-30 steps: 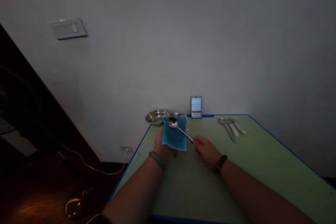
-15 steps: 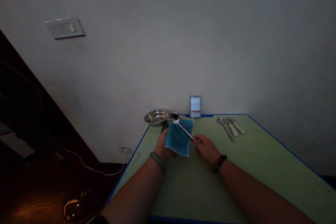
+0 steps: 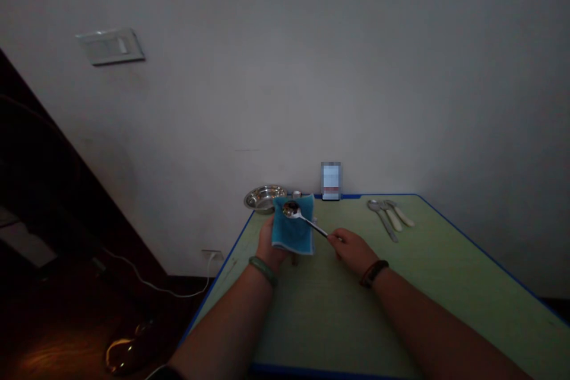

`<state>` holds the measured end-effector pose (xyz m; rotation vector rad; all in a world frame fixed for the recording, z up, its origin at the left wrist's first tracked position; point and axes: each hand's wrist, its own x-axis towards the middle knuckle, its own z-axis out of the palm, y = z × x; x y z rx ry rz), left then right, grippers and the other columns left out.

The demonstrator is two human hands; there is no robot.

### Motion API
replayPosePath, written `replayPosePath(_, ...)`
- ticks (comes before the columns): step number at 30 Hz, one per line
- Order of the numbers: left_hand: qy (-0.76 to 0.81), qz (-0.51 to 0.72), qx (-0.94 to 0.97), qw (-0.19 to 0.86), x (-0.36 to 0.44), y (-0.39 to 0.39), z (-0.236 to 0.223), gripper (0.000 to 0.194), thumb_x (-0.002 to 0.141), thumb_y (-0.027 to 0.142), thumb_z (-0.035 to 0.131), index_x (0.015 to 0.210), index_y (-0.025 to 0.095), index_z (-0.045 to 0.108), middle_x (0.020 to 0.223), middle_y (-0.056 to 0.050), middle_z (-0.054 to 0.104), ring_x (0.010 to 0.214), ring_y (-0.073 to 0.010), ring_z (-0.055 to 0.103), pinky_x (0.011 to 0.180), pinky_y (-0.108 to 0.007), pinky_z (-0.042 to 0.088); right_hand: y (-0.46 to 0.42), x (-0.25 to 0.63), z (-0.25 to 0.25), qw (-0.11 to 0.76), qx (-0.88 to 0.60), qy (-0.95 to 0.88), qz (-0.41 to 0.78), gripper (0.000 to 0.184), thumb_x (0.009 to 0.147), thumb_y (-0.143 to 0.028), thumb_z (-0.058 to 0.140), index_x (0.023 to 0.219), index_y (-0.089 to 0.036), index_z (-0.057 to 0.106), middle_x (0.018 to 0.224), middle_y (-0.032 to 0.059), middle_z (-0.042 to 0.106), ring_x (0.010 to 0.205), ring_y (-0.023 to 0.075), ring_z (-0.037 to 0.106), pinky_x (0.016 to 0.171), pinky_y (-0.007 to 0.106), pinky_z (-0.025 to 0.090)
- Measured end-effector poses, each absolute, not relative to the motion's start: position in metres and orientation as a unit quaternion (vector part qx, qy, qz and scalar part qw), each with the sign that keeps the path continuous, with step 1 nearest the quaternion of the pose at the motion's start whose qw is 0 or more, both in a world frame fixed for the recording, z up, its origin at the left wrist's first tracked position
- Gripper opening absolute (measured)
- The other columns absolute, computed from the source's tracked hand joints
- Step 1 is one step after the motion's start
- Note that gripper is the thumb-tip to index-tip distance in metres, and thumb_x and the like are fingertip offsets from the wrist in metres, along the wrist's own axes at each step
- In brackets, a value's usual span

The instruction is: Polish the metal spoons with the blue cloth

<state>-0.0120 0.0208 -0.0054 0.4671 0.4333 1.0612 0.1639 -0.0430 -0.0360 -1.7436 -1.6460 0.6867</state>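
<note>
**Spoon (image 3: 301,216) slanting across blue cloth (image 3: 294,237) between 2 hands**

A person is working over a green-topped table (image 3: 338,320), the right hand (image 3: 351,249) pinching the spoon near its handle's end, fingers closed on it. From those fingers the spoon is pointing left and away, its long axis running diagonally from near right to far left. Its rounded head is lying over the upper left part of the blue cloth; whether metal and fabric are touching, this angle is not settling.

The left hand (image 3: 269,249) is supporting the cloth from below and from the left, making it the nearer hand to the spoon's head, while the right is commanding the handle end. Fabric is hiding most of the left fingers, and how far they are curling cannot be told. A green bangle (image 3: 263,269) is circling the left wrist, a dark bracelet (image 3: 373,272) the right.

Beyond the cloth, a metal bowl (image 3: 260,209) is sitting at the table's far left corner. A shiny thing (image 3: 297,195), too small to identify, is peeking past the cloth's top edge. A blurred screen (image 3: 331,181) is standing upright near the wall (image 3: 285,71). Farther right, 3 pieces of cutlery (image 3: 394,221), 2 with pale handles, are lying together, well apart from the spoon in hand.
</note>
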Motion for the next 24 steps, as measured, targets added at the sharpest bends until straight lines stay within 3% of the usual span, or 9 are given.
replayPosePath(5,0.214,0.538,0.201,0.79,-0.013,0.025,-0.007,0.032,0.079,0.028,0.044,0.1,0.011,0.061,0.089,-0.011,0.068,0.091,-0.0274,0.061,0.088,-0.048,0.042,-0.041,0.168,-0.037,0.311,-0.665,-0.64,0.226,0.034,0.08,-0.045,0.038,0.077,-0.019,0.06,0.075,0.0029,0.061,0.072,0.0151,0.054,0.061,0.024,0.034)
replayPosePath(10,0.213,0.542,0.206,0.786,-0.014,0.027,-0.007,0.034,0.081,0.028,0.042,0.104,0.01,0.059,0.093,-0.012,0.067,0.094,-0.0271,0.06,0.087,-0.046,0.042,-0.035,0.172,-0.04,0.317,-0.668,-0.63,0.236,0.032,0.08,-0.042,0.039,0.078,-0.017,0.059,0.078,0.0045,0.061,0.074,0.0156,0.054,0.064,0.025,0.035)
replayPosePath(24,0.252,0.546,0.213,0.77,-0.014,0.028,-0.007,0.033,0.079,0.03,0.043,0.097,0.008,0.062,0.093,-0.014,0.067,0.097,-0.0297,0.058,0.091,-0.05,0.038,-0.031,0.191,-0.035,0.323,-0.667,-0.594,0.314,0.021,0.077,-0.029,0.04,0.075,-0.015,0.056,0.055,-0.0026,0.046,0.053,0.0105,0.042,0.052,0.022,0.031)
